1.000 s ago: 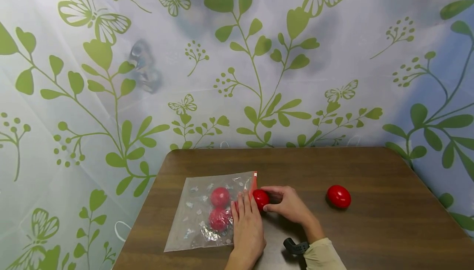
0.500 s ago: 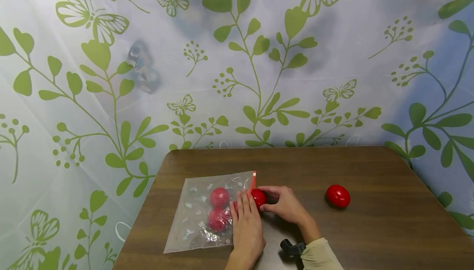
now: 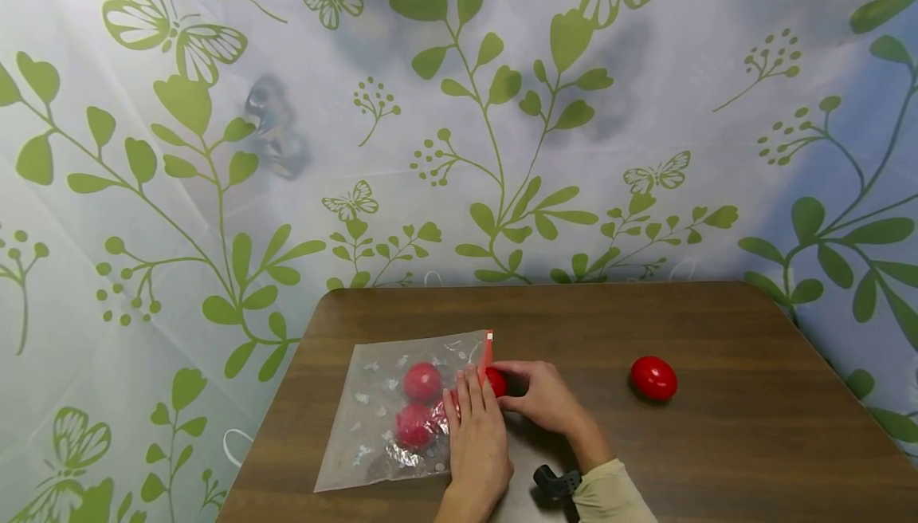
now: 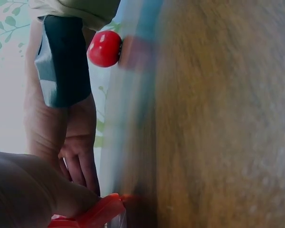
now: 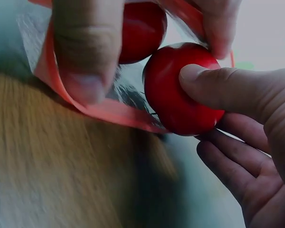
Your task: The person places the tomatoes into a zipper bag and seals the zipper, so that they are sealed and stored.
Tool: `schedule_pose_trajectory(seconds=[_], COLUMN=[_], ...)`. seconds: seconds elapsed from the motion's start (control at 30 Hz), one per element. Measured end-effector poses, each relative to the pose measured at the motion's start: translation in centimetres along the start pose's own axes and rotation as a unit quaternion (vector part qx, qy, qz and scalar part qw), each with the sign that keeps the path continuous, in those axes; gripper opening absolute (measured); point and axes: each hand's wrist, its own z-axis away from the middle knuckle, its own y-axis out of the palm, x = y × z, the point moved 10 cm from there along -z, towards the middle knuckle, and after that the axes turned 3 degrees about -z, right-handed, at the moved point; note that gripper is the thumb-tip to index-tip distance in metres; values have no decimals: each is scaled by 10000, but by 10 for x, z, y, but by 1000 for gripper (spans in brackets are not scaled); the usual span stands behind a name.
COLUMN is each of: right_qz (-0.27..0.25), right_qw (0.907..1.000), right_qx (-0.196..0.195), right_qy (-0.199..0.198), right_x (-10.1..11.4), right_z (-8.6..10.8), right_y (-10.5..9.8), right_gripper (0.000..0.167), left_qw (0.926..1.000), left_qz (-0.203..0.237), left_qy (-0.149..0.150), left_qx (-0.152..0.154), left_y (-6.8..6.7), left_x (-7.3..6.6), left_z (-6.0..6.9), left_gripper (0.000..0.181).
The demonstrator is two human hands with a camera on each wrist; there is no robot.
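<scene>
Your right hand (image 3: pixel 541 397) pinches a tomato-like red ball (image 5: pixel 166 97) at the zip bag's (image 3: pixel 344 451) mouth; your left hand (image 3: pixel 479 434) lies straight-fingered over it. Done: at least two bagged balls (image 3: pixel 414 426). Left: that one, plus a loose ball (image 3: pixel 654 378) toward the bench's (image 3: pixel 724 324) right edge.

head: above, forward-down | left wrist: low, sideways | right wrist: close (all share bag (image 3: pixel 351 427))
</scene>
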Motion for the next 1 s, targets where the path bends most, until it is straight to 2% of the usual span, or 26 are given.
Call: schedule_pose_trajectory(seconds=[0.13, 0.43, 0.63, 1.0], right_qz=[71, 163, 296, 494], right_qw=[10000, 9996, 9990, 9977], right_qx=[-11, -163, -329, -371], right_qy=[53, -141, -59, -293], right_x=[2, 4, 2, 15], right_z=[-2, 0, 4, -4], right_y=[5, 6, 0, 13], right_gripper=[54, 52, 48, 41], left_qw=[10000, 9996, 9996, 9998], left_qz=[18, 44, -8, -29], left_qy=[6, 89, 153, 106], left_qx=[47, 277, 235, 171], left_y=[1, 4, 3, 3], left_x=[0, -3, -1, 2], left_z=[1, 0, -1, -1], left_gripper=[111, 108, 108, 108])
